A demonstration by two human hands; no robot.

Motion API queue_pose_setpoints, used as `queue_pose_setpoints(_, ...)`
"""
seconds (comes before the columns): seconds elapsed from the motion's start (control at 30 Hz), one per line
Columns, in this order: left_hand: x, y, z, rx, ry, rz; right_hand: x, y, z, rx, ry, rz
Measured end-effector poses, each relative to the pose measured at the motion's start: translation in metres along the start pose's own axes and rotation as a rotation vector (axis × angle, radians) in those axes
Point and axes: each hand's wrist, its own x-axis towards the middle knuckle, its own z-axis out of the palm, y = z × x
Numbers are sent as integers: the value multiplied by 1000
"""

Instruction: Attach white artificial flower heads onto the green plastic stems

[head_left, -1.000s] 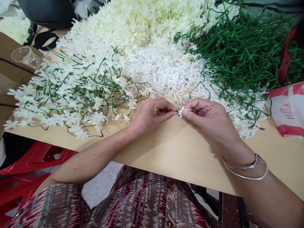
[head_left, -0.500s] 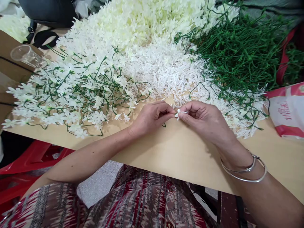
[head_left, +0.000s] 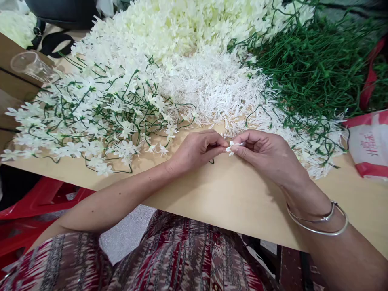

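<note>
My left hand (head_left: 195, 151) is closed in a pinch. A bit of green artificial stem (head_left: 212, 161) shows below its fingers, with most of it hidden. Thumb and forefinger of my right hand (head_left: 268, 155) close on a small white artificial flower (head_left: 231, 148), whose petals show between both hands' fingertips. A thin white strand sticks out of it toward the right fingers. Just beyond my hands lies a heap of thin white stamens (head_left: 209, 95). Finished-looking white flowers on green stems (head_left: 100, 117) are piled to the left.
Loose cream petals (head_left: 182, 28) are heaped at the back, and bare green stems (head_left: 315, 68) at the right. A red and white packet (head_left: 368, 143) lies at the right. A clear plastic cup (head_left: 33, 66) lies at the left, near a dark bag (head_left: 62, 12). A red stool (head_left: 45, 202) stands below the table.
My right hand has shifted slightly right, and the flower between the fingertips has moved with it and shows its petals more. The left hand keeps its pinch.
</note>
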Motion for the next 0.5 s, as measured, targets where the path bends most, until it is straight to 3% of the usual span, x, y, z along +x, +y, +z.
queue_pose_setpoints(0.5,1,2,2,16,55,14,5,1,1,-29,24,-36)
